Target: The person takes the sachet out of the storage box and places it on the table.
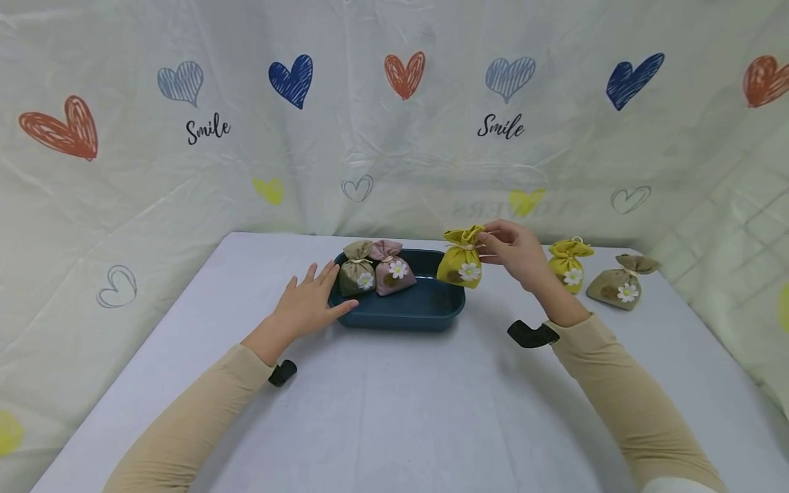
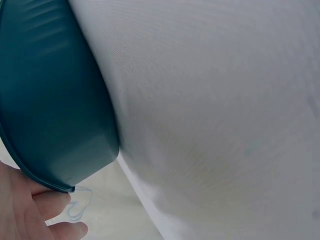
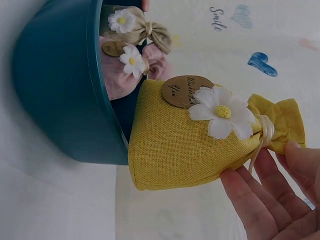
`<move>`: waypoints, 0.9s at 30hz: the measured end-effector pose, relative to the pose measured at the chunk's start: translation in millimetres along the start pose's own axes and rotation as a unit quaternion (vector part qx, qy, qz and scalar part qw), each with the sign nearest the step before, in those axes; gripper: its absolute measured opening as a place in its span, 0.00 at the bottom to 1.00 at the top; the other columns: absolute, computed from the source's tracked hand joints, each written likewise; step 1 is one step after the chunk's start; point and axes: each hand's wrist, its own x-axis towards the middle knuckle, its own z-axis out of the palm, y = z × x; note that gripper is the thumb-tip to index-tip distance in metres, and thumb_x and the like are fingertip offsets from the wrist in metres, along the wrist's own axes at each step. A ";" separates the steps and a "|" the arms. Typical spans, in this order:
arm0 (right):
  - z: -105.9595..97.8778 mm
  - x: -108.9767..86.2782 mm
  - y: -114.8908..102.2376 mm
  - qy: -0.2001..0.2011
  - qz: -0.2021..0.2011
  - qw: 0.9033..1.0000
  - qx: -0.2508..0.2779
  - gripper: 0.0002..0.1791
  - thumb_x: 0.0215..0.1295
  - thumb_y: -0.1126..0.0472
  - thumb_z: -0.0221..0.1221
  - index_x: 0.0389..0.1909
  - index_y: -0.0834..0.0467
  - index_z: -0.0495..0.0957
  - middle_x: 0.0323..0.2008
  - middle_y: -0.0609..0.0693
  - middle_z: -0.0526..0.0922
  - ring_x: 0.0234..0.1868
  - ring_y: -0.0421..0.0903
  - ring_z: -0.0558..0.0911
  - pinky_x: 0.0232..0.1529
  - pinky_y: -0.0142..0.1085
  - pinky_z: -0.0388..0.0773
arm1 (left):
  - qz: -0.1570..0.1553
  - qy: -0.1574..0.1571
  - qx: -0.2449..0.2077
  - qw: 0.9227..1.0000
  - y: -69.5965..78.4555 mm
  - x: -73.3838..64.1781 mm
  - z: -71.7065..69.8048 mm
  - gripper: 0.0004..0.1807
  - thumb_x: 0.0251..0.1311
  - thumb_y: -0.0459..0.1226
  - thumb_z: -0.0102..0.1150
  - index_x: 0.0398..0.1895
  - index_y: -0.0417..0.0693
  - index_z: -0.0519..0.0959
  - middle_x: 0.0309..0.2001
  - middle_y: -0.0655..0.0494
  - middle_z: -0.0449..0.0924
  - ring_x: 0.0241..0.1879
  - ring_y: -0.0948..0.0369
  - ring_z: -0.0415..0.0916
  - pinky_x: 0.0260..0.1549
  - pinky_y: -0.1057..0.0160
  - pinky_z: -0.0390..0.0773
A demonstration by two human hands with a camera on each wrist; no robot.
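My right hand (image 1: pixel 513 250) pinches a yellow drawstring pouch (image 3: pixel 185 135) by its gathered neck, at the right end of a dark teal basin (image 1: pixel 397 320). The pouch bears a white flower and a round brown tag; in the head view it overlaps the basin's right rim. Inside the basin, at its left, a greenish-brown pouch (image 1: pixel 356 272) leans beside a pink pouch (image 1: pixel 394 274). My left hand (image 1: pixel 311 305) has its fingers spread at the basin's left end. In the left wrist view its fingers (image 2: pixel 52 204) touch the rim.
To the right on the white table (image 1: pixel 394 411) stand another yellow pouch (image 1: pixel 567 263) and a brown pouch (image 1: pixel 613 287), the latter tilted over. A pale curtain (image 1: pixel 431 157) printed with hearts hangs behind the table. Black straps (image 1: pixel 531 334) hang at both wrists.
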 end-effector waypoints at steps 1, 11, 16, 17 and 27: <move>-1.1 -1.0 0.4 0.001 0.000 1.000 0.000 0.20 0.80 0.57 0.54 0.56 0.72 0.74 0.51 0.66 0.81 0.43 0.37 0.84 0.46 0.35 0.84 | 0.001 -0.001 0.001 1.000 0.1 0.4 0.2 0.54 0.70 0.70 0.43 0.84 0.43 0.46 0.82 0.47 0.43 0.80 0.41 0.39 0.71 0.31 0.47; -9.1 -9.3 2.3 0.013 0.007 1.000 -0.001 0.21 0.81 0.57 0.53 0.59 0.73 0.74 0.52 0.66 0.80 0.43 0.36 0.84 0.47 0.37 0.84 | 0.003 -0.001 -0.009 1.000 2.1 0.1 0.4 0.54 0.70 0.70 0.44 0.83 0.42 0.46 0.82 0.46 0.43 0.79 0.39 0.39 0.71 0.30 0.47; -12.2 -10.5 3.9 0.020 0.007 1.000 0.002 0.21 0.81 0.58 0.53 0.59 0.73 0.74 0.49 0.62 0.80 0.42 0.35 0.84 0.47 0.38 0.84 | 0.001 0.000 -0.015 1.000 1.3 -0.8 0.3 0.54 0.70 0.69 0.45 0.83 0.42 0.46 0.82 0.47 0.43 0.80 0.40 0.38 0.71 0.30 0.46; -13.1 -10.9 4.3 0.022 0.005 1.000 0.005 0.21 0.81 0.58 0.53 0.59 0.73 0.74 0.48 0.61 0.81 0.42 0.35 0.84 0.46 0.37 0.85 | 0.001 0.001 -0.016 1.000 1.5 -0.9 0.1 0.53 0.70 0.69 0.45 0.83 0.42 0.46 0.82 0.47 0.44 0.80 0.40 0.38 0.71 0.30 0.46; -21.8 -14.7 4.7 0.033 0.000 0.999 0.006 0.21 0.81 0.59 0.53 0.59 0.75 0.72 0.48 0.59 0.80 0.41 0.32 0.84 0.43 0.30 0.84 | 0.004 0.005 -0.011 1.000 0.0 -0.9 1.3 0.53 0.70 0.69 0.45 0.83 0.42 0.46 0.82 0.47 0.43 0.79 0.40 0.39 0.70 0.30 0.46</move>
